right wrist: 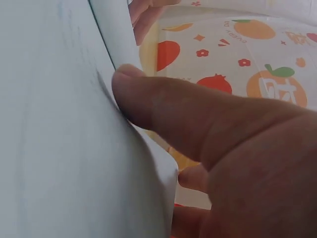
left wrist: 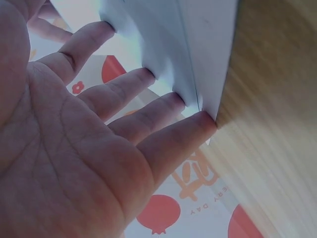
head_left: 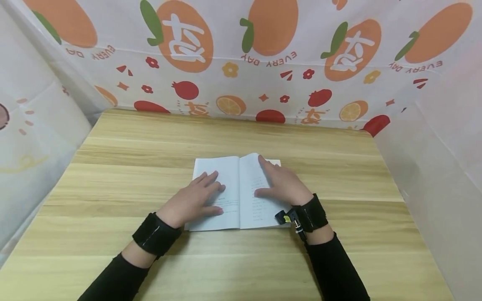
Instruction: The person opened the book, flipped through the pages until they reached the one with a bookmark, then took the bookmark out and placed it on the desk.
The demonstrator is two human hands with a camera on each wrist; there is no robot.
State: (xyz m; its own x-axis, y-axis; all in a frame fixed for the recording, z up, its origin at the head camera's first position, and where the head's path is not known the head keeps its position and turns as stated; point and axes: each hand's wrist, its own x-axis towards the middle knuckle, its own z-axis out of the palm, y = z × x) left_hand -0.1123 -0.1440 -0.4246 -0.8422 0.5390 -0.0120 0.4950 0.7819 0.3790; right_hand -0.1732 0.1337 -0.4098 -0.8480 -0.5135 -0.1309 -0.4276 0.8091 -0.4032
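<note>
An open book (head_left: 239,209) with pale printed pages lies on the wooden table, its spine running away from me. My left hand (head_left: 192,200) rests on the left page with fingers spread, and in the left wrist view several straight fingertips (left wrist: 171,101) touch the paper. Over the right page, my right hand (head_left: 286,184) has its thumb and index finger stretched wide apart. Its thumb (right wrist: 133,94) touches the page (right wrist: 74,148) in the right wrist view, where the paper bulges up and partly hides the other fingers. Another sheet's corner shows beyond the right page's far edge.
The wooden table (head_left: 226,267) extends around the book on all sides. A white cloth (head_left: 233,83) with fruit prints hangs behind the table's far edge, and pale cloth hangs at both sides. Each wrist wears a black band (head_left: 156,234).
</note>
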